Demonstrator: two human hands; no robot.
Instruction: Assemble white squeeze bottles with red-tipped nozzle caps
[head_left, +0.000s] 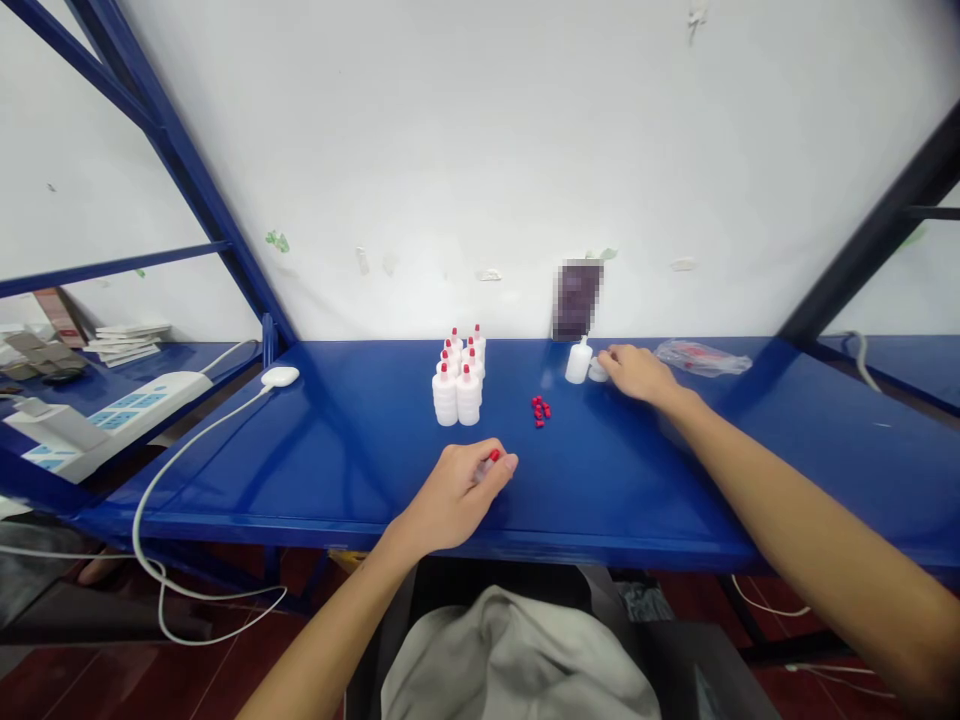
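Observation:
My left hand (469, 490) is closed around a white bottle, mostly hidden by the fingers, whose red cap (495, 455) shows at the top. Farther back on the right, my right hand (634, 372) has its fingertips on a white bottle (598, 371) that is partly hidden. Just left of that one stands an upright white bottle (577, 362) with a bare white nozzle. Several small red caps (539, 411) lie loose between the hands. Two rows of white bottles with red caps (457, 395) stand at the back, left of the loose caps.
The blue table (360, 450) meets a white wall behind. A clear plastic bag (703, 357) with something red inside lies at the back right. At the left are a white cable with a puck (280, 377), a power strip (135, 405) and blue frame posts.

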